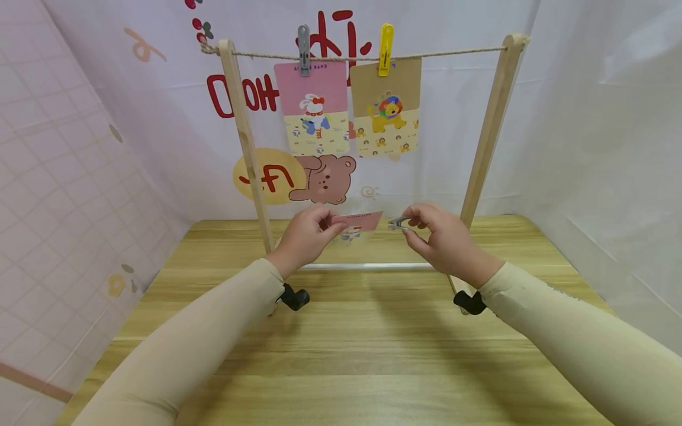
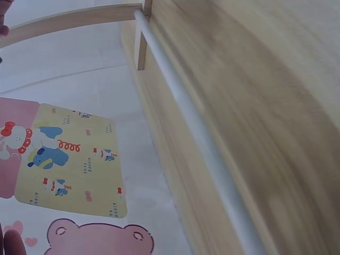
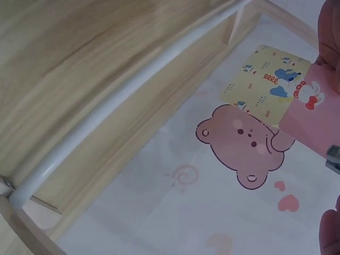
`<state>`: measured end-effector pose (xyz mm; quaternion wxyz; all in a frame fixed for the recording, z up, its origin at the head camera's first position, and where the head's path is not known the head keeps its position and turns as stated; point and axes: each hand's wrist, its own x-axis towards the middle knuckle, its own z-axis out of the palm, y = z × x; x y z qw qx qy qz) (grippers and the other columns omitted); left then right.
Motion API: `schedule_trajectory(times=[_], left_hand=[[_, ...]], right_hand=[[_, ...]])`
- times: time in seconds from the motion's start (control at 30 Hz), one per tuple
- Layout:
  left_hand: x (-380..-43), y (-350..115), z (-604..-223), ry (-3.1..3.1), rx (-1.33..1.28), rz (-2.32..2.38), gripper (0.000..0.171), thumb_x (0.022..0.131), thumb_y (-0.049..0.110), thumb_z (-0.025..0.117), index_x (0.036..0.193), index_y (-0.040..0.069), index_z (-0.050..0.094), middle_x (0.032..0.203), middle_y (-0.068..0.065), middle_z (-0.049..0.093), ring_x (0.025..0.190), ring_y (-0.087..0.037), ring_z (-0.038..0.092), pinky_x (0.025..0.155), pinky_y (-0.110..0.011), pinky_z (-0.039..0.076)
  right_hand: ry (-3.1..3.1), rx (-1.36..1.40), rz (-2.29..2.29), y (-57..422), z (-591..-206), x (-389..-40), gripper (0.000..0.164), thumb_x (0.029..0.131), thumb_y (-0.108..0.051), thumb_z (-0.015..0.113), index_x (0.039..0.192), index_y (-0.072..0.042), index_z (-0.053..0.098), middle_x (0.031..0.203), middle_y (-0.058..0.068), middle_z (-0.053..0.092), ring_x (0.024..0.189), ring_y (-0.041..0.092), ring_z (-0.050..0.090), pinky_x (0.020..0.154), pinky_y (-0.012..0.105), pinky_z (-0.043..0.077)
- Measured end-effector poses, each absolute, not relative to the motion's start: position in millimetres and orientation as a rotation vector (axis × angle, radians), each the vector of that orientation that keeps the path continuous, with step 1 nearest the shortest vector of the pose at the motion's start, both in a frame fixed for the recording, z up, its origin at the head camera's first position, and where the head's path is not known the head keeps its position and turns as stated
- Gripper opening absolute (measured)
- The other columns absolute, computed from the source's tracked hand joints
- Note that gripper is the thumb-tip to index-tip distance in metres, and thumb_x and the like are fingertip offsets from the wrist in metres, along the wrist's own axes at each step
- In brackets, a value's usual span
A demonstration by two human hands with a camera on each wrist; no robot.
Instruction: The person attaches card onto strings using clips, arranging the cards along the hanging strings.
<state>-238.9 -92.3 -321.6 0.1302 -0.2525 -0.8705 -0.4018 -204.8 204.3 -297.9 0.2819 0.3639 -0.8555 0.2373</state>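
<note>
My left hand (image 1: pixel 306 236) pinches a pink-and-yellow card (image 1: pixel 364 223) by its upper left part, in front of the wooden rack. The card's printed dog picture shows in the left wrist view, where the card (image 2: pixel 69 159) hangs tilted. Just right of it, my right hand (image 1: pixel 442 236) holds a grey clothespin (image 1: pixel 398 223) between thumb and fingers. A narrow gap separates clothespin and card in the head view. At the right wrist view's edge the clothespin (image 3: pixel 333 158) is partly cut off.
Above, a twine line (image 1: pixel 453 54) spans two wooden posts. A grey clothespin (image 1: pixel 303 50) holds a pink card (image 1: pixel 314 89); a yellow clothespin (image 1: pixel 386 50) holds a brown lion card (image 1: pixel 386 86). A white bar (image 1: pixel 367 267) joins the posts low down, over the wooden table (image 1: pixel 367 355).
</note>
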Motion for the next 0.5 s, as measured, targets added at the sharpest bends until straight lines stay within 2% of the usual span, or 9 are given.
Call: schedule_trajectory(times=[0.27, 0.33, 0.5], left_hand=[[-245, -84, -309, -2.49, -0.794, -1.141, 0.017, 0.102, 0.028, 0.072, 0.093, 0.014, 0.067, 0.091, -0.001, 0.06, 0.085, -0.018, 0.057, 0.074, -0.033, 0.049], [-246, -82, -306, -2.482, -0.803, -1.134, 0.019, 0.102, 0.028, 0.072, 0.09, 0.014, 0.066, 0.089, -0.001, 0.059, 0.084, -0.018, 0.057, 0.083, -0.034, 0.051], [-249, -76, -299, -2.477, -0.818, -1.108, 0.022, 0.102, 0.029, 0.072, 0.087, 0.015, 0.064, 0.087, -0.001, 0.058, 0.086, -0.018, 0.056, 0.087, -0.035, 0.05]], right_hand=[[-2.217, 0.967, 0.639, 208, -287, -206, 0.023, 0.087, 0.009, 0.075, 0.108, 0.004, 0.066, 0.101, 0.016, 0.072, 0.088, 0.029, 0.069, 0.076, 0.045, 0.061], [-2.2, 0.966, 0.64, 208, -284, -206, 0.023, 0.086, 0.009, 0.075, 0.107, 0.004, 0.066, 0.1, 0.016, 0.072, 0.087, 0.029, 0.069, 0.076, 0.045, 0.061], [-2.183, 0.957, 0.642, 210, -276, -205, 0.023, 0.086, 0.011, 0.074, 0.106, 0.003, 0.067, 0.099, 0.015, 0.073, 0.086, 0.028, 0.069, 0.075, 0.046, 0.06]])
